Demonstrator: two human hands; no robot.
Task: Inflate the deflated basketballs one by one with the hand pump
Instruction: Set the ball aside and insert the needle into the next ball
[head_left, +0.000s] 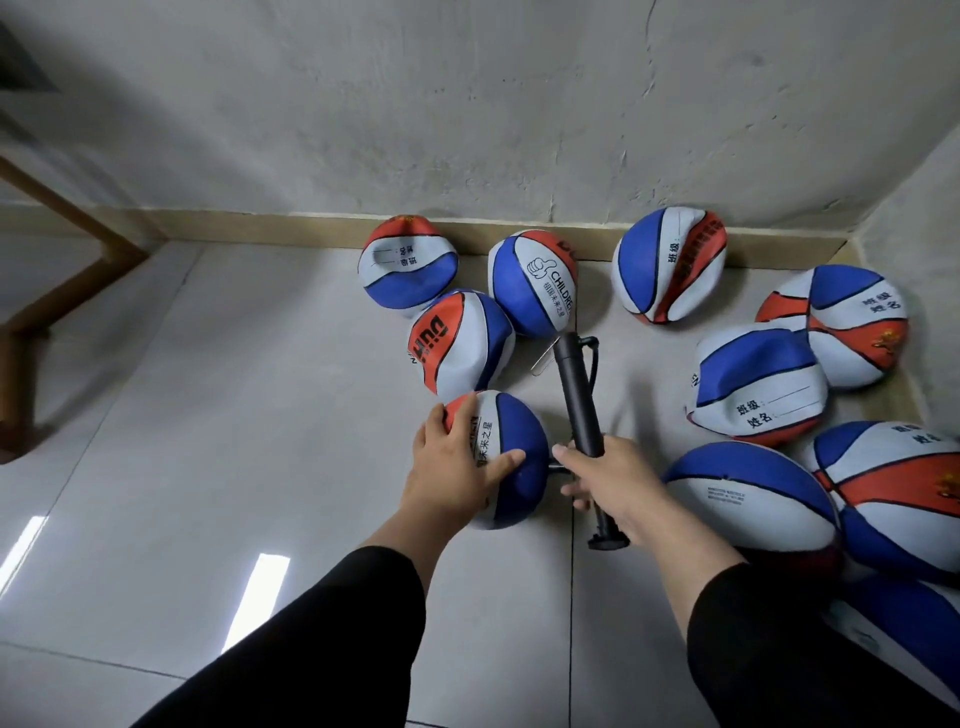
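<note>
My left hand (453, 457) rests with spread fingers on a red, white and blue basketball (511, 457) on the floor, gripping its top. My right hand (610, 480) is closed around the lower part of a black hand pump (574, 387), whose barrel points up and away toward the wall. The pump's handle end (607, 538) sticks out below my fist. A thin hose loops beside the barrel's far end. Several more basketballs of the same colours lie around, and many look caved in.
Rounder balls sit left by the skirting board (408, 267) (532, 283) (460, 343). Dented balls crowd the right corner (670, 265) (756, 384) (836, 325) (748, 499) (893, 493). A grey wall closes the back and right. A wooden frame (62, 249) stands at left.
</note>
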